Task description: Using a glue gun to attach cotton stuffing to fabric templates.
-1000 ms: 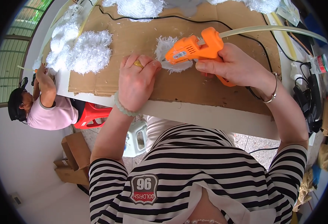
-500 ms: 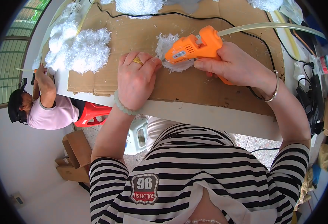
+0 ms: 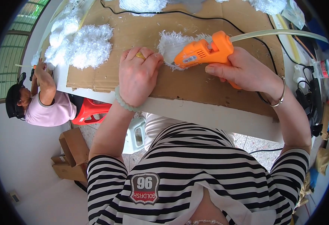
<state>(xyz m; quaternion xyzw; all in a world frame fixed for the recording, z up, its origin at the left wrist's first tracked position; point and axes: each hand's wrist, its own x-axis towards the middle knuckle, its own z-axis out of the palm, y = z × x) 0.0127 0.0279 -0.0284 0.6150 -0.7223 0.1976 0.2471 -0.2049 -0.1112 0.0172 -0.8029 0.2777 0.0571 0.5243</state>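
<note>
My right hand (image 3: 250, 69) is wrapped around the handle of an orange hot glue gun (image 3: 205, 49). A long translucent glue stick (image 3: 276, 33) runs out of its back toward the right. The nozzle points left and down, over the near edge of a white shaggy fabric piece (image 3: 172, 44) lying on the cardboard. My left hand (image 3: 139, 75) has curled fingers, with thumb and forefinger pinched at the left edge of this piece. Those fingertips are partly hidden. The glue gun covers the right part of the fabric.
White fluffy pieces (image 3: 91, 45) are heaped at the left, and others lie along the far side. A black cord (image 3: 209, 18) crosses the cardboard (image 3: 108, 80). Bottles and dark gear (image 3: 314, 93) crowd the right edge. Another person (image 3: 48, 101) works at the far left.
The glue gun in my right hand has shifted a little to the right, uncovering more of the white fabric. My left hand keeps nearly the same place.
</note>
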